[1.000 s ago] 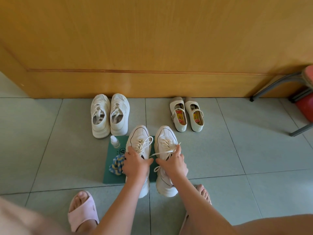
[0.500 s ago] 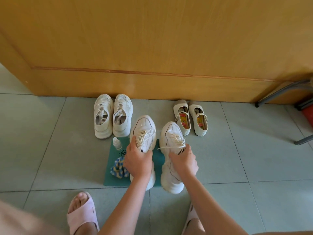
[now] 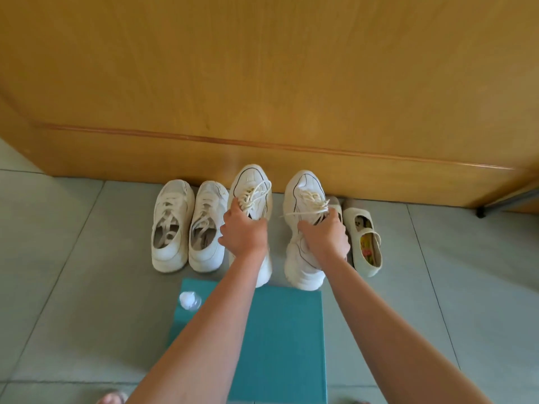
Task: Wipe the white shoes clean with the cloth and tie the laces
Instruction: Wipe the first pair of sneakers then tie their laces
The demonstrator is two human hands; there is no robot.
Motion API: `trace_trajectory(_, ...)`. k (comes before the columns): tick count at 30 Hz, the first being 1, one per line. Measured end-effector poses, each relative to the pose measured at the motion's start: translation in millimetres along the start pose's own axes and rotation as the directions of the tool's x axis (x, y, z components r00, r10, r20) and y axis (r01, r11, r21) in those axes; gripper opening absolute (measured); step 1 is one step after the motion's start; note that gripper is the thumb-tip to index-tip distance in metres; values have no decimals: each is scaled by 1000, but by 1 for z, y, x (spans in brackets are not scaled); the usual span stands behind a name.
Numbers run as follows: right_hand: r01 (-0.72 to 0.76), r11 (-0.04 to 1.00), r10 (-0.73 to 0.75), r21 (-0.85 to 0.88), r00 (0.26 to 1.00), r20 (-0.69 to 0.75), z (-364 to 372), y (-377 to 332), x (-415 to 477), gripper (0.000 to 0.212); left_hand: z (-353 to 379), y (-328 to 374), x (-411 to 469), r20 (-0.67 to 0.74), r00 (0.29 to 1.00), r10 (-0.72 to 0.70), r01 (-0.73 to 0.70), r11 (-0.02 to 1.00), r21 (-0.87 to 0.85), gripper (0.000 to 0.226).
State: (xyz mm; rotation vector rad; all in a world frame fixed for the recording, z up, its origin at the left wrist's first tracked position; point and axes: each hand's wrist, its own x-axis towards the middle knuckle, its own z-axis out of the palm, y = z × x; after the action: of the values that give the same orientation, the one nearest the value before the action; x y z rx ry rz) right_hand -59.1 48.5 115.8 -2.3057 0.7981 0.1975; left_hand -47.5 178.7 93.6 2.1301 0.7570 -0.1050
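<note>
Wood panel (image 3: 262,83) rises behind everything. Past the teal mat (image 3: 280,330), close to the panel, the two white shoes (image 3: 303,258) are between other pairs (image 3: 172,228); left hand (image 3: 243,231) and right hand (image 3: 326,236) each grip one with curled fingers (image 3: 233,206). The laces (image 3: 309,199) look knotted, ends loose. No cloth is visible, so I judge only putting down remains.
</note>
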Motion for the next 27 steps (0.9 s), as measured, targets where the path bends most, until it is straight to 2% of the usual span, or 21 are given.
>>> trace_trajectory(4,-22,1000,22,-23,999,24,32,6,34,54,36,-11,29,-18,998,-58,58,998,-4,65)
trace_trajectory(11,-49,996,53,-71,997,55,75,26,61,59,79,-34,55,-30,999,-18,22,993,116,64)
trace_trajectory(16,-54,995,58,-89,998,40,91,33,71,61,95,-41,57,-54,998,21,-13,989,146,57)
trace_trajectory(20,-21,995,24,-93,999,29,98,35,76,62,101,-47,57,-82,996,44,-30,986,162,60)
trace_trajectory(27,-11,993,14,-120,1000,21,102,34,77,66,102,-48,62,-89,994,64,-53,991,125,57)
